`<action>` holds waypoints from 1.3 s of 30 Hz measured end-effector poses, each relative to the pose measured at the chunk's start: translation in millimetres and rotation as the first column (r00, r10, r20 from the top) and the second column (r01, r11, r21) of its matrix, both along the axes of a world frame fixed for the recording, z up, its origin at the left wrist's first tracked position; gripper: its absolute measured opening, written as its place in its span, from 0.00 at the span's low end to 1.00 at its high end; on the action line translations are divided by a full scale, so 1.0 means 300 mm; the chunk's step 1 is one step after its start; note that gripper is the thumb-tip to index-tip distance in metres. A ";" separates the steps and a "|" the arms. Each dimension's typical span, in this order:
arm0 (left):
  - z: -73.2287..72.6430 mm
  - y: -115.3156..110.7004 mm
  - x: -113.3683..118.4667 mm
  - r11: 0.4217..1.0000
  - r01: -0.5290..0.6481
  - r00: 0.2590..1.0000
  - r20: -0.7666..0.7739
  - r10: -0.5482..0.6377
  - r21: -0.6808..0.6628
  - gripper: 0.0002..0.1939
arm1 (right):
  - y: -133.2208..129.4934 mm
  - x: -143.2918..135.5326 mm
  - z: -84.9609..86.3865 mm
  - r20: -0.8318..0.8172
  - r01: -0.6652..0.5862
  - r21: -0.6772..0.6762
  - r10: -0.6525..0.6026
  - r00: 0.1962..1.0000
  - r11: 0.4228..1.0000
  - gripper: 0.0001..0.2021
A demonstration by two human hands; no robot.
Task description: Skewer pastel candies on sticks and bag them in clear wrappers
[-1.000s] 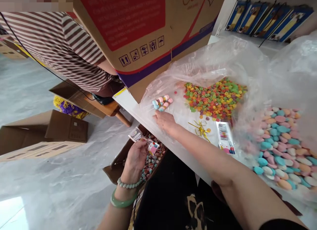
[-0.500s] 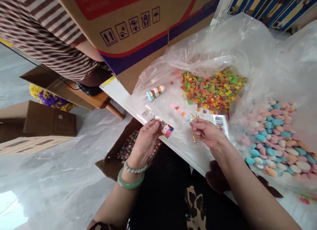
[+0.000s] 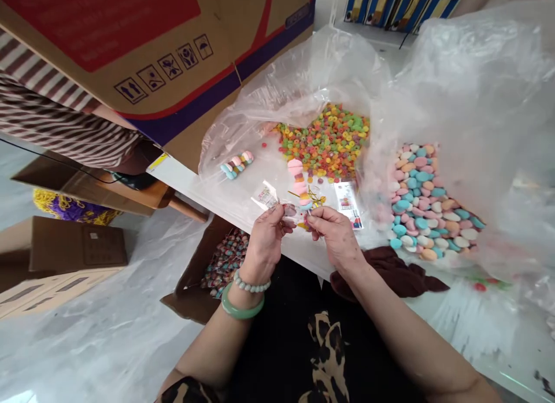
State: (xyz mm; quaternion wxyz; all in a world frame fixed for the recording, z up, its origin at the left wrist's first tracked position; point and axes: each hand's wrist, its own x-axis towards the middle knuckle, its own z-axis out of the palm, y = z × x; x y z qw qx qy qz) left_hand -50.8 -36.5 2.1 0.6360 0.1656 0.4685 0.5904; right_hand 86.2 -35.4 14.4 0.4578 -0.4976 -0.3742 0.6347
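My left hand (image 3: 269, 232), with a green bangle and a beaded bracelet, pinches a small clear printed wrapper (image 3: 265, 196) at the table's near edge. Close on its right, my right hand (image 3: 332, 232) has its fingers closed round the lower end of a candy skewer (image 3: 296, 174), which stands up with pink candies at the top and a blue one low down. Gold twist ties (image 3: 318, 198) show just above the right fingers. Two more skewers of pink and blue candies (image 3: 237, 164) lie on the plastic to the left.
Ring candies (image 3: 329, 140) and pastel oval candies (image 3: 425, 206) lie in clear plastic bags. Flat packets (image 3: 347, 203) and a brown cloth (image 3: 390, 273) are at right. A large carton (image 3: 173, 50) stands behind; an open box of wrapped candies (image 3: 228, 258) is below. A striped-sleeved person is at left.
My hands have come close together. The skewer has moved with my right hand toward my left and now stands more upright. The whole view has shifted to the right.
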 end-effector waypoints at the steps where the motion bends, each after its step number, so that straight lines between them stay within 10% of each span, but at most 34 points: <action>1: 0.003 -0.004 0.003 1.000 0.003 1.000 0.027 -0.002 -0.021 0.14 | -0.005 0.009 -0.003 0.013 0.005 0.016 -0.005 1.000 1.000 0.07; 7: 0.008 -0.032 0.045 0.981 0.187 0.982 -0.019 -0.188 -0.051 0.16 | -0.031 0.032 -0.026 0.063 0.047 0.084 -0.053 0.997 0.995 0.06; 17: -0.019 -0.027 0.095 0.995 0.048 0.998 -0.038 -0.045 0.092 0.18 | -0.032 0.036 0.007 -0.217 -0.059 -0.156 0.024 0.976 0.986 0.11; 26: -0.042 -0.020 0.058 0.995 0.097 0.994 0.040 -0.097 0.001 0.15 | 0.007 0.054 -0.038 -0.084 0.080 -0.011 -0.081 0.993 0.997 0.08; 34: -0.049 -0.022 0.095 0.988 -0.118 0.990 -0.065 0.125 0.096 0.19 | -0.030 0.024 -0.012 -0.209 -0.050 -0.159 0.016 0.978 0.986 0.13; 39: -0.037 -0.029 0.117 0.992 -0.039 0.982 -0.181 0.060 0.117 0.17 | -0.019 0.010 -0.016 -0.092 0.087 -0.147 -0.101 0.991 0.985 0.11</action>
